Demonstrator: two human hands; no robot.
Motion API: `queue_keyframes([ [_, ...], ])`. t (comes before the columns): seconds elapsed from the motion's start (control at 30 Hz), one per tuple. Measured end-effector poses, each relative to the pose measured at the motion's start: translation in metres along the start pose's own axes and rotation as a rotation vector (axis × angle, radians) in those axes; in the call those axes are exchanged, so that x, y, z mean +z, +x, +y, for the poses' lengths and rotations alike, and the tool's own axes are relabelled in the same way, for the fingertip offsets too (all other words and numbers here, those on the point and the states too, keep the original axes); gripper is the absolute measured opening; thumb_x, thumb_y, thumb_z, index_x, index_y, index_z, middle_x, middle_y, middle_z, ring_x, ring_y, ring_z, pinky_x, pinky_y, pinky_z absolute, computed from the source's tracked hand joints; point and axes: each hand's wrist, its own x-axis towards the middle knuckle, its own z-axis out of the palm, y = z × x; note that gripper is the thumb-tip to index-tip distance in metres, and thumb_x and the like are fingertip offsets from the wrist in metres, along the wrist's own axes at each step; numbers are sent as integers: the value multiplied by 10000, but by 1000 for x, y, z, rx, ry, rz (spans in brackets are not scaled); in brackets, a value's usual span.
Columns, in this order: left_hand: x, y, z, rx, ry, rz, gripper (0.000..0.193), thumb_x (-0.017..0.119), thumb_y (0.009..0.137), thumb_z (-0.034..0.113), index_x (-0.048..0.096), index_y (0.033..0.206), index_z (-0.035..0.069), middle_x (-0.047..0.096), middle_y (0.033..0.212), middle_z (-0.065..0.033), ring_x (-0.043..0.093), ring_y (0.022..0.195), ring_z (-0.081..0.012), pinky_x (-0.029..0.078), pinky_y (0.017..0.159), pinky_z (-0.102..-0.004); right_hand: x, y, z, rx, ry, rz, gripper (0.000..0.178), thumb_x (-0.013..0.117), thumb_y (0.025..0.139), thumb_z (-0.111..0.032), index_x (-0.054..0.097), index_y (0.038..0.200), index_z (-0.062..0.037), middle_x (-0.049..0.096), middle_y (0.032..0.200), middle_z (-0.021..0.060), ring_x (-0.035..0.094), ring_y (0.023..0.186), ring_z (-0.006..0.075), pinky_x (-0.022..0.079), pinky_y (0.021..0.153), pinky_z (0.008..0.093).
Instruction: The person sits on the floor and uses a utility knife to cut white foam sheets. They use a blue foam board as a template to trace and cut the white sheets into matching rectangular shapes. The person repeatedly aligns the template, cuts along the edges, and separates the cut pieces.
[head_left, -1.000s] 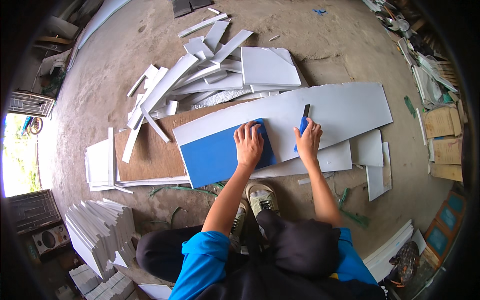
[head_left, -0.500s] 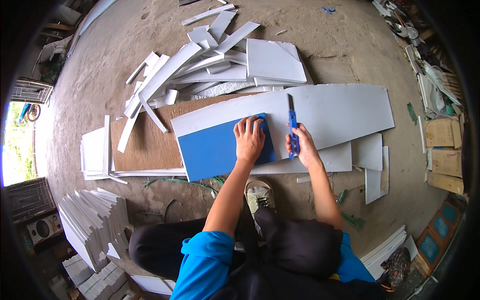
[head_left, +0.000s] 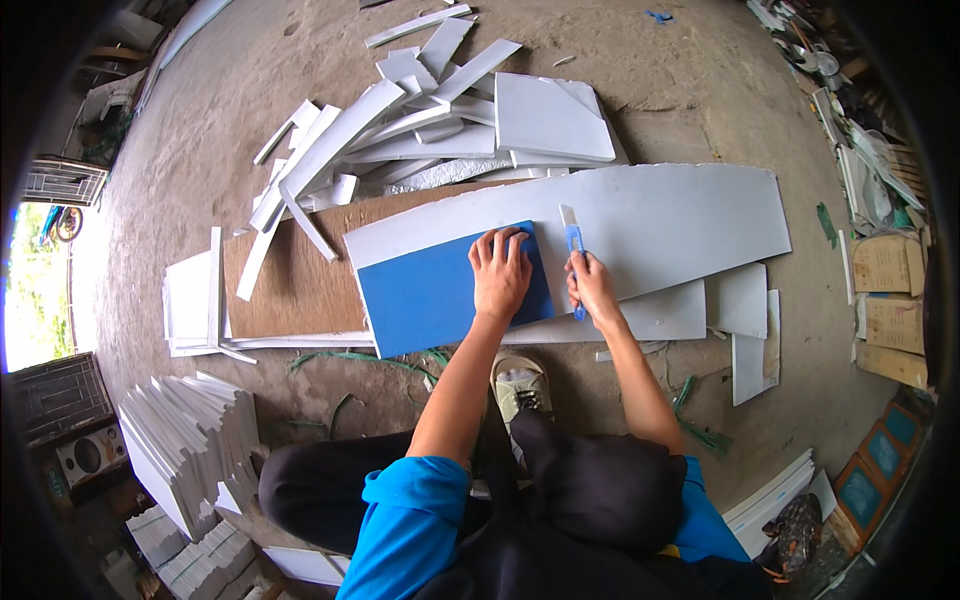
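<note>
My left hand (head_left: 500, 278) lies with spread, slightly bent fingers on a flat blue rectangular board (head_left: 415, 300), near its right end. That board rests on a long white foam-like sheet (head_left: 690, 215) with a rough, curved far edge. My right hand (head_left: 597, 287) is closed around the blue handle of a utility knife (head_left: 574, 238), just right of the blue board. Its extended blade points away from me over the white sheet. Whether the blade touches the sheet, I cannot tell. Underneath lie a brown board (head_left: 285, 275) and more white sheets (head_left: 665, 315).
Beyond the boards is a heap of white offcuts (head_left: 400, 135). Cut white pieces (head_left: 190, 450) stand stacked at my near left. Cardboard boxes (head_left: 888, 265) and framed panels (head_left: 880, 455) line the right side. Green string (head_left: 705, 435) lies on the concrete floor (head_left: 690, 60).
My right hand has shifted slightly left with the utility knife, and the knife has tilted, its blade now catching light. My left hand stays at the same spot on the blue board.
</note>
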Motion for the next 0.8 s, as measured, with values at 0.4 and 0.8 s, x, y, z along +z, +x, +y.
queue_keyframes([
  [0.4,5,-1,-1,6,70,-13,419,555,746,143,506,1162,129,481,1100,-34,400,1076,-243,295,934,-412,39,9,-8,-319,-1073,101,290,399,856,-114,400,1035,114,592,733,275,598,712,405,501,621,447],
  [0.8,10,-2,1,-3,64,-9,400,553,768,153,499,1165,147,479,1117,-31,393,1079,-253,292,944,-412,39,18,-11,-449,-1129,154,235,397,893,-191,469,872,31,578,667,270,595,660,414,489,554,469],
])
